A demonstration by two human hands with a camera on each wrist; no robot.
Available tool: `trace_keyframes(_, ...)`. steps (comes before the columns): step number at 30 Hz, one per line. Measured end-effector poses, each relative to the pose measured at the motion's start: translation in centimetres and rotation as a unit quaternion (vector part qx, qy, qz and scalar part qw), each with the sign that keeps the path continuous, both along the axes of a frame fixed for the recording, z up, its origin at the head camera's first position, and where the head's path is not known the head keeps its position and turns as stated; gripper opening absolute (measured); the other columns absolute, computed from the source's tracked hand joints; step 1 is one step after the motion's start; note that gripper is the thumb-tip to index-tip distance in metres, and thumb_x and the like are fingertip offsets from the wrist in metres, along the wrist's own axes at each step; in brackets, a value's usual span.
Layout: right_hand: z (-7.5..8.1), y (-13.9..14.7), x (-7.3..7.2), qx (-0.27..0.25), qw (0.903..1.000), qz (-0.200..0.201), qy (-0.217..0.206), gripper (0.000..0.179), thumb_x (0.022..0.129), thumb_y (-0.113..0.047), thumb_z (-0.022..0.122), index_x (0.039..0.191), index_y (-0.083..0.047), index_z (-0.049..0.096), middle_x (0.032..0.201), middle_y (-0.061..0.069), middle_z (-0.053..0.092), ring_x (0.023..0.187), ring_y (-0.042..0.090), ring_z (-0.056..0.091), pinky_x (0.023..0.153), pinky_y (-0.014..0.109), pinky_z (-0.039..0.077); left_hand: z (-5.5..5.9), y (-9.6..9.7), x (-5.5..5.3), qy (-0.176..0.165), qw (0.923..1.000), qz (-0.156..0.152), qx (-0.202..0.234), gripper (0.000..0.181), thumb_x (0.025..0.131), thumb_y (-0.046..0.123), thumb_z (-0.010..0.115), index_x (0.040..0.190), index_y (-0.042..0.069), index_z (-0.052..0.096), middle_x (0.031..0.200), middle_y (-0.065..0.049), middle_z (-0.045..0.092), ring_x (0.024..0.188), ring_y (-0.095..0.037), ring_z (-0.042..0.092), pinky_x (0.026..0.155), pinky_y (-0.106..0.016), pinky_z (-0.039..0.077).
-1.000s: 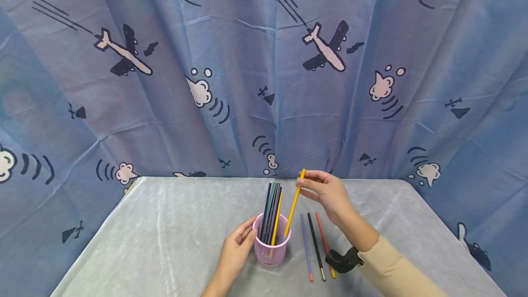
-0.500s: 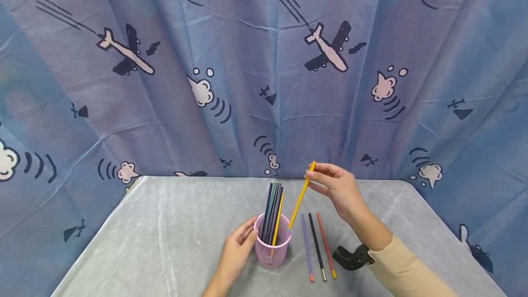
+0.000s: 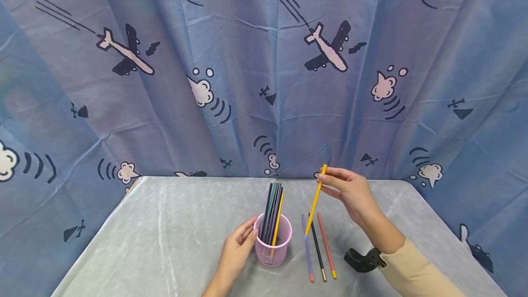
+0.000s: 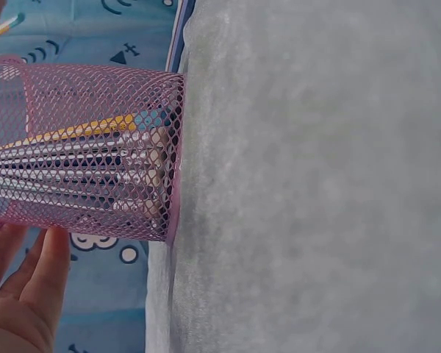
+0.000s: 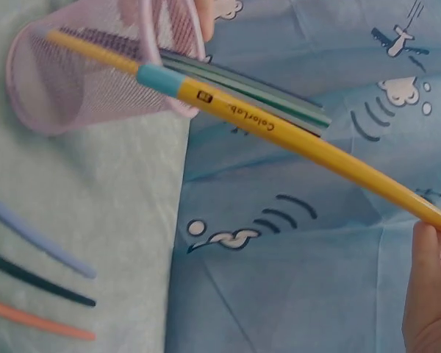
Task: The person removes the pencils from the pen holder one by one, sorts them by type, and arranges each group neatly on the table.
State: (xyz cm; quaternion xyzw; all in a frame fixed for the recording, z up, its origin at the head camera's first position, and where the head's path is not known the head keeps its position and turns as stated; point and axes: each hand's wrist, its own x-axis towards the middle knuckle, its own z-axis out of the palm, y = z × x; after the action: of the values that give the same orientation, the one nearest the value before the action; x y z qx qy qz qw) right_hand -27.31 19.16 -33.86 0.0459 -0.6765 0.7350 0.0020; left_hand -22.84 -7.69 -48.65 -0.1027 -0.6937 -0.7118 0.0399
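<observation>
A pink mesh pencil cup stands on the table, holding several dark pencils and one yellow pencil. My left hand grips its left side near the rim; in the left wrist view the fingers lie against the mesh. Between thumb and fingertips, my right hand pinches the upper end of another yellow pencil, whose light blue end points down. That pencil hangs tilted, right of the cup, its lower end overlapping the purple pencil in the head view.
Beside the purple pencil lie a black pencil and a red pencil, roughly parallel, right of the cup. A pale grey cloth covers the table. Behind it hangs a blue curtain printed with airplanes.
My right hand has drawn the yellow pencil out of the cup and carried it right, over the row of pencils. The left hand and cup have stayed in place.
</observation>
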Motion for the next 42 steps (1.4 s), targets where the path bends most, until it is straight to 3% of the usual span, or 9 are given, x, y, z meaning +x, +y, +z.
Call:
trace_keyframes(13, -1.9, 2.3, -0.5, 0.038, 0.9982, -0.008, -0.045, 0.015, 0.091, -0.012, 0.072, 0.096, -0.027, 0.074, 0.093, -0.013, 0.075, 0.089, 0.002, 0.071, 0.085, 0.023, 0.061, 0.0, 0.1, 0.1, -0.001, 1.0000, 0.002, 0.001, 0.045, 0.101, 0.015, 0.057, 0.139, -0.009, 0.050, 0.139, -0.027, 0.056, 0.132, -0.038, 0.053, 0.110, -0.031, 0.046)
trace_keyframes(16, -2.4, 2.6, -0.7, 0.053, 0.9966, -0.003, -0.063, 0.015, 0.092, -0.014, 0.072, 0.104, -0.021, 0.074, 0.092, -0.014, 0.074, 0.088, 0.001, 0.071, 0.085, 0.024, 0.061, 0.1, 0.1, 0.2, -0.002, 1.0000, 0.002, 0.003, 0.045, 0.101, 0.014, 0.057, 0.139, -0.009, 0.050, 0.139, -0.027, 0.055, 0.132, -0.037, 0.052, 0.110, -0.031, 0.046)
trace_keyframes(21, -3.3, 3.1, -0.9, 0.096, 0.9917, -0.003, -0.085, 0.044, 0.092, -0.019, 0.073, 0.129, 0.000, 0.062, 0.097, -0.013, 0.073, 0.090, 0.001, 0.070, 0.086, 0.025, 0.061, 0.2, 0.1, 0.2, -0.005, 1.0000, 0.002, 0.004, 0.044, 0.101, 0.013, 0.056, 0.139, -0.009, 0.050, 0.140, -0.028, 0.054, 0.133, -0.039, 0.051, 0.111, -0.031, 0.045)
trace_keyframes(25, -3.7, 3.5, -1.0, 0.120, 0.9880, -0.011, -0.097, 0.058, 0.092, -0.021, 0.072, 0.138, 0.008, 0.051, 0.098, -0.013, 0.073, 0.090, 0.000, 0.070, 0.087, 0.026, 0.061, 0.2, 0.1, 0.1, -0.006, 1.0000, 0.001, 0.005, 0.044, 0.101, 0.013, 0.056, 0.139, -0.009, 0.049, 0.140, -0.028, 0.054, 0.134, -0.039, 0.050, 0.111, -0.032, 0.044)
trace_keyframes(34, -4.5, 4.4, -1.2, 0.136, 0.9851, -0.016, -0.104, 0.062, 0.092, -0.018, 0.072, 0.138, 0.014, 0.047, 0.095, -0.011, 0.073, 0.086, 0.000, 0.069, 0.085, 0.027, 0.062, 0.1, 0.1, 0.1, -0.007, 1.0000, 0.003, 0.006, 0.045, 0.101, 0.014, 0.057, 0.139, -0.009, 0.049, 0.140, -0.028, 0.054, 0.134, -0.039, 0.051, 0.111, -0.032, 0.044)
trace_keyframes(42, -5.5, 5.5, -1.6, 0.170, 0.9782, -0.011, -0.119, 0.062, 0.092, -0.020, 0.073, 0.137, 0.014, 0.048, 0.103, -0.004, 0.073, 0.088, 0.001, 0.069, 0.083, 0.027, 0.062, 0.1, 0.1, 0.1, -0.006, 0.9999, -0.001, 0.009, 0.045, 0.101, 0.013, 0.056, 0.140, -0.009, 0.049, 0.141, -0.028, 0.053, 0.134, -0.038, 0.051, 0.111, -0.031, 0.044)
